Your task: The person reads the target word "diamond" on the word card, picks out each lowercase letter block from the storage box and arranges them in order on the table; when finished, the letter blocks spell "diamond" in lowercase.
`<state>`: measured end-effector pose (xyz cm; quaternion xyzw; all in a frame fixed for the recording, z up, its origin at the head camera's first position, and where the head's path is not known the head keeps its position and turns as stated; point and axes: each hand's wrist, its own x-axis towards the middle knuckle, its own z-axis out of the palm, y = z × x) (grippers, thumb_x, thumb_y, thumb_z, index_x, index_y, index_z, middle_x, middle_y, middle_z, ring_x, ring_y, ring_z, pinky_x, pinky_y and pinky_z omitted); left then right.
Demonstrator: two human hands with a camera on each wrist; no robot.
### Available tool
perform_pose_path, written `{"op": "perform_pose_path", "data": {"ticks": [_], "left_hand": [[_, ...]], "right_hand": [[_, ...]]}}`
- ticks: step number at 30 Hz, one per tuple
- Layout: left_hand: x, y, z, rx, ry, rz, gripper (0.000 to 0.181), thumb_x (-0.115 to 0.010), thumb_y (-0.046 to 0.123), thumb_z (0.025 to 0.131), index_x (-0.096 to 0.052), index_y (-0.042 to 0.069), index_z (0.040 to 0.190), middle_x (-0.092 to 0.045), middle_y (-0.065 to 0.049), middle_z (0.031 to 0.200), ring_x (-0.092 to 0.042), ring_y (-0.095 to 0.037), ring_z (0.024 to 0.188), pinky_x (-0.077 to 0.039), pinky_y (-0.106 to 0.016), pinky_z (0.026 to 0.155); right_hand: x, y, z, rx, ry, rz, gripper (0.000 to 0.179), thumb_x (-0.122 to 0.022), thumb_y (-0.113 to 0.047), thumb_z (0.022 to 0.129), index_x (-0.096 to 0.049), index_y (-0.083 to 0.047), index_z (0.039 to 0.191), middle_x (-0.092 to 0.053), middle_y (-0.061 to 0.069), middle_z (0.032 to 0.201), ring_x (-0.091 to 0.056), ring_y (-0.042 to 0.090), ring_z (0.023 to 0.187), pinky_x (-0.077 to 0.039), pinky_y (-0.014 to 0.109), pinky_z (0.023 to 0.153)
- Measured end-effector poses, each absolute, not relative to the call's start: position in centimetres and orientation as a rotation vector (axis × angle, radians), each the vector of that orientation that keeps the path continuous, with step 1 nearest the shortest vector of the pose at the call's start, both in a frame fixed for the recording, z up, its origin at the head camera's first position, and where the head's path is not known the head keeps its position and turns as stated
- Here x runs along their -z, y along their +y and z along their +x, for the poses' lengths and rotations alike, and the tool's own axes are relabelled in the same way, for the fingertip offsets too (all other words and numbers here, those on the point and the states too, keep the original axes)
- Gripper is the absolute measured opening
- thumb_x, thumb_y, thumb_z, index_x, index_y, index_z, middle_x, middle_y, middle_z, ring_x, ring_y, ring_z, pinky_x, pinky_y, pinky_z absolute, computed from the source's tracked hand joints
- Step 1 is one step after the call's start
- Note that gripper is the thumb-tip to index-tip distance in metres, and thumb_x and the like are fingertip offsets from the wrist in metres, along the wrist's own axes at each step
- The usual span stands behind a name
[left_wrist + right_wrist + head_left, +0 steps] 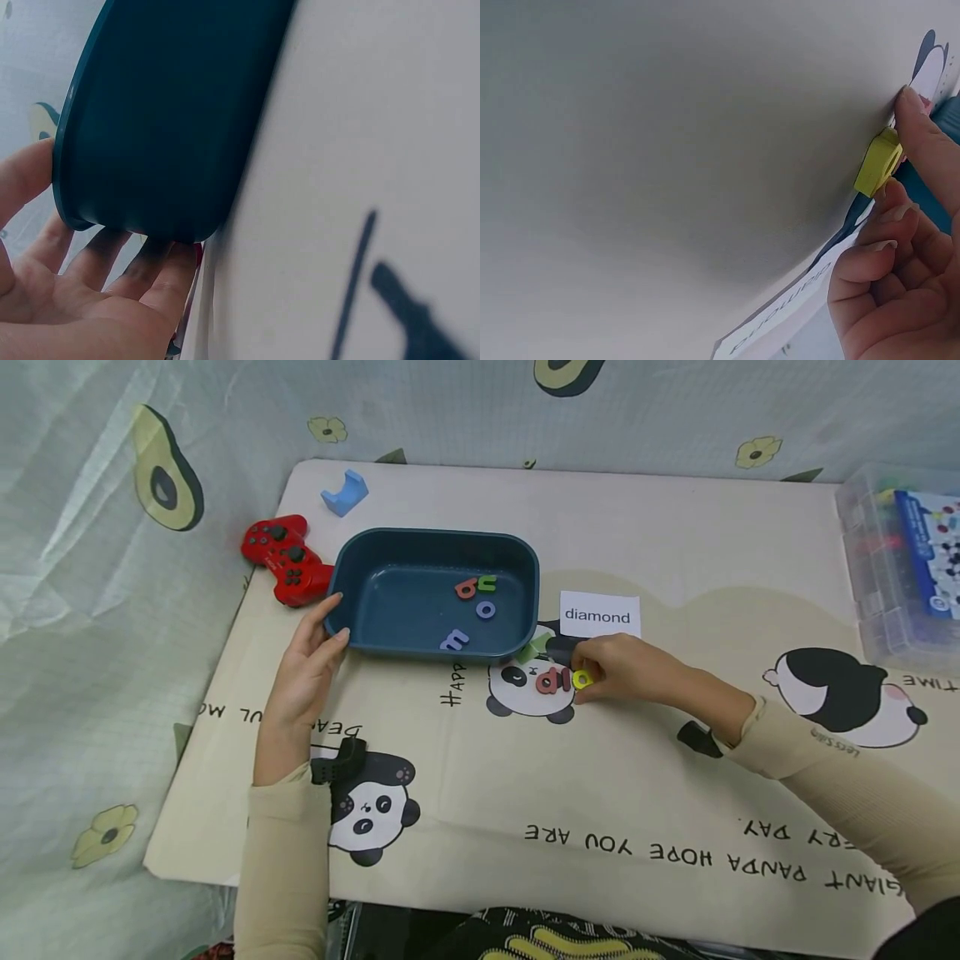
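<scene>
My left hand [302,672] rests at the near left corner of a dark blue tray [390,653]. In the left wrist view, its thumb [26,176] meets the rim and the other fingers lie loosely against the outer wall. With thumb and forefinger, my right hand [626,670] pinches a yellow toy letter [581,679] that has a round hole, at the table surface. Just left of it lie red toy letters [552,682], over a printed panda. A white card [600,614] reading "diamond" lies behind my right hand. Inside the tray are a red letter [466,588], a green letter [487,583] and purple letters [453,640].
A red game controller [288,560] sits against the tray's left side, with a light blue plastic piece [345,493] behind it. At the far right stands a clear plastic box [873,577] with a blue printed packet. A panda-print cloth [465,793] covers the table.
</scene>
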<state>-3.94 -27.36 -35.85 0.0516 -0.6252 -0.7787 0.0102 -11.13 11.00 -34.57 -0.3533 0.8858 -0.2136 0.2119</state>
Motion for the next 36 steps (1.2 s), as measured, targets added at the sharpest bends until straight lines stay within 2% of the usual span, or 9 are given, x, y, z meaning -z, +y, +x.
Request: {"op": "perform_pose_path", "data": {"ticks": [6, 14, 21, 27, 30, 36], "left_hand": [[35.9, -27.4, -3.9, 2.432, -1.947, 0.155, 0.05, -0.048, 0.004, 0.098, -0.033, 0.008, 0.146, -0.013, -0.01, 0.156, -0.02, -0.026, 0.136, -0.022, -0.032, 0.111], [35.8, -27.4, -3.9, 2.42, -1.955, 0.161, 0.05, -0.048, 0.004, 0.098, -0.033, 0.007, 0.146, -0.013, -0.01, 0.155, -0.021, -0.025, 0.136, -0.022, -0.033, 0.111], [35.9, -27.4, -3.9, 2.426, -1.952, 0.148, 0.05, -0.048, 0.004, 0.098, -0.034, 0.008, 0.146, -0.014, -0.01, 0.155, -0.022, -0.025, 0.136, -0.022, -0.033, 0.111], [36.0, -27.5, -3.9, 2.432, -1.932, 0.129, 0.049, -0.047, 0.003, 0.098, -0.035, 0.008, 0.145, -0.014, -0.011, 0.155, -0.021, -0.026, 0.136, -0.023, -0.031, 0.11], [36.0, -27.6, -3.9, 2.434, -1.926, 0.123, 0.048, -0.047, 0.002, 0.098, -0.036, 0.008, 0.144, -0.015, -0.012, 0.154, -0.021, -0.027, 0.136, -0.023, -0.031, 0.11], [36.0, -27.4, -3.9, 2.421, -1.956, 0.135, 0.049, -0.049, 0.003, 0.097, -0.036, 0.009, 0.145, -0.015, -0.011, 0.155, -0.02, -0.025, 0.136, -0.021, -0.034, 0.111]], "right_hand": [[34.6, 11.1, -11.0, 0.612, 2.466, -0.998, 0.033, -0.085, -0.015, 0.07, -0.064, 0.0, 0.091, -0.049, 0.001, 0.066, -0.048, 0.017, 0.065, -0.039, 0.029, 0.057], [34.1, 12.3, -11.8, 0.676, 2.466, -0.936, 0.039, -0.085, -0.021, 0.071, -0.064, -0.003, 0.099, -0.052, -0.001, 0.066, -0.049, 0.017, 0.065, -0.039, 0.029, 0.057], [31.7, 14.9, -13.0, 0.862, 2.549, -0.866, 0.035, -0.084, -0.018, 0.073, -0.064, -0.005, 0.1, -0.051, 0.001, 0.069, -0.046, 0.017, 0.063, -0.036, 0.024, 0.053], [29.3, 16.0, -14.3, 1.096, 2.556, -0.707, 0.029, -0.079, -0.014, 0.079, -0.067, -0.005, 0.104, -0.052, 0.007, 0.074, -0.045, 0.017, 0.064, -0.033, 0.023, 0.051], [28.3, 15.8, -15.4, 1.182, 2.516, -0.655, 0.028, -0.076, -0.015, 0.082, -0.068, -0.005, 0.107, -0.052, 0.008, 0.077, -0.045, 0.018, 0.067, -0.034, 0.023, 0.053], [27.3, 13.4, -17.8, 1.226, 2.395, -0.753, 0.028, -0.074, -0.015, 0.084, -0.068, -0.008, 0.11, -0.053, 0.011, 0.081, -0.046, 0.021, 0.072, -0.037, 0.024, 0.057]]}}
